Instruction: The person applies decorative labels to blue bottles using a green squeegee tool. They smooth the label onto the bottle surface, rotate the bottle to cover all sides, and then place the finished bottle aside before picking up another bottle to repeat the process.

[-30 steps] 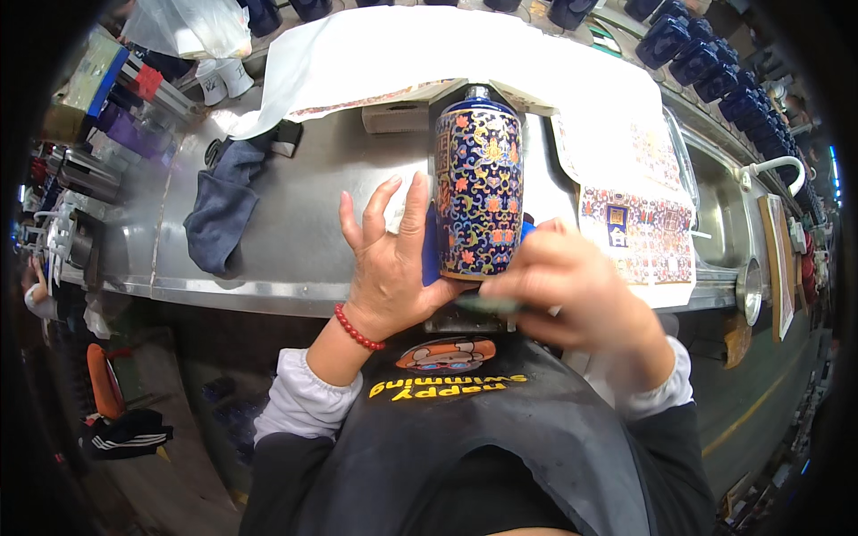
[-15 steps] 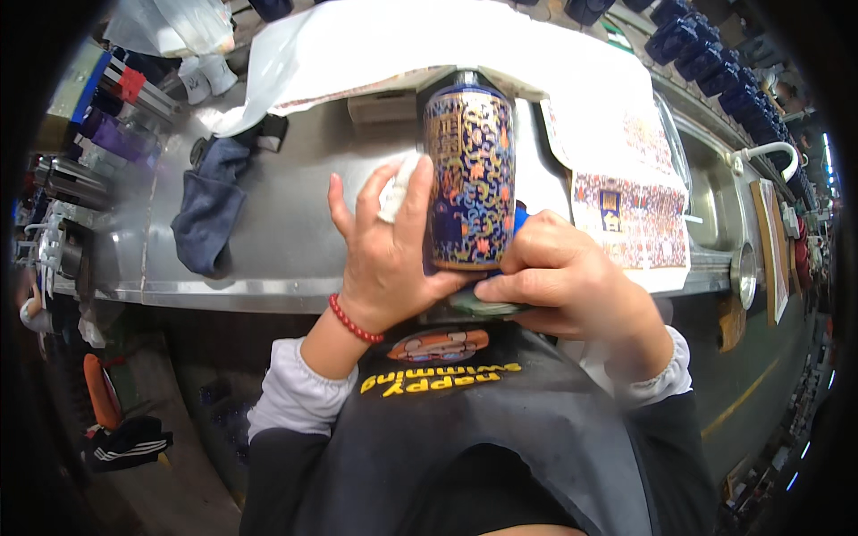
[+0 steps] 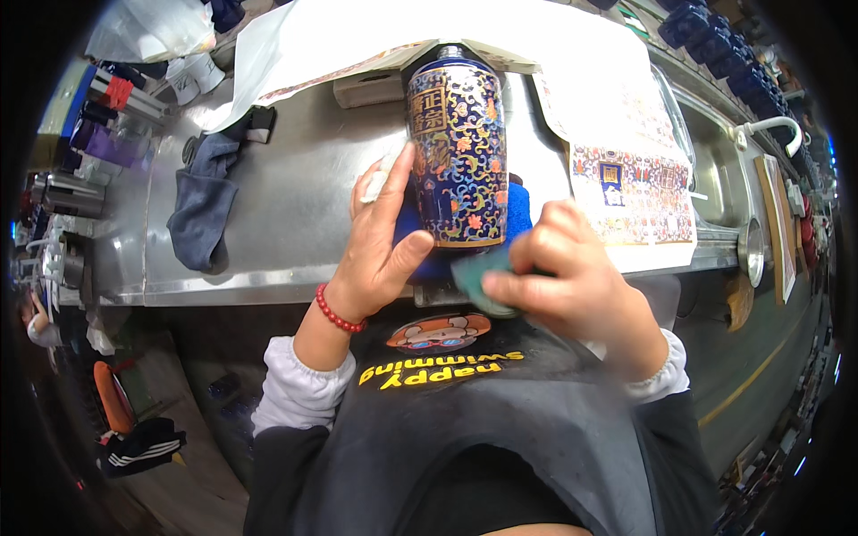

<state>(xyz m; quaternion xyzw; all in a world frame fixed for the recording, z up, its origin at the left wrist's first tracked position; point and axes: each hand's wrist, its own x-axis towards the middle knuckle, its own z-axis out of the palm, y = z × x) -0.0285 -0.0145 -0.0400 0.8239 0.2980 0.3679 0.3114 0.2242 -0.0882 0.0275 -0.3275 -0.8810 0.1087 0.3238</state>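
A dark blue bottle [image 3: 460, 161] with a colourful floral pattern lies on the bench, its neck pointing away from me. My left hand [image 3: 380, 237] rests along the bottle's left side, fingers stretched out and the thumb near its base. A crumpled white cloth [image 3: 380, 174] is tucked between those fingers. My right hand [image 3: 563, 263] pinches a flat green piece [image 3: 483, 275], perhaps a scraper or pad, just below the bottle's base; it is slightly blurred and apart from the bottle. Under the bottle, a bright blue towel [image 3: 518, 213] shows at the right.
The steel bench [image 3: 295, 188] carries a dark grey-blue cloth [image 3: 207, 205] at left. White sheets [image 3: 572, 54] cover its far side; a printed patterned sheet [image 3: 635, 201] lies at right. Beyond are a sink [image 3: 715, 183] with a white tap [image 3: 786, 129] and several dark blue bottles [image 3: 715, 45].
My right hand has drawn the green piece away from the bottle's base. The bottle has turned, showing more of its left panel, and my left thumb has come away from beneath it.
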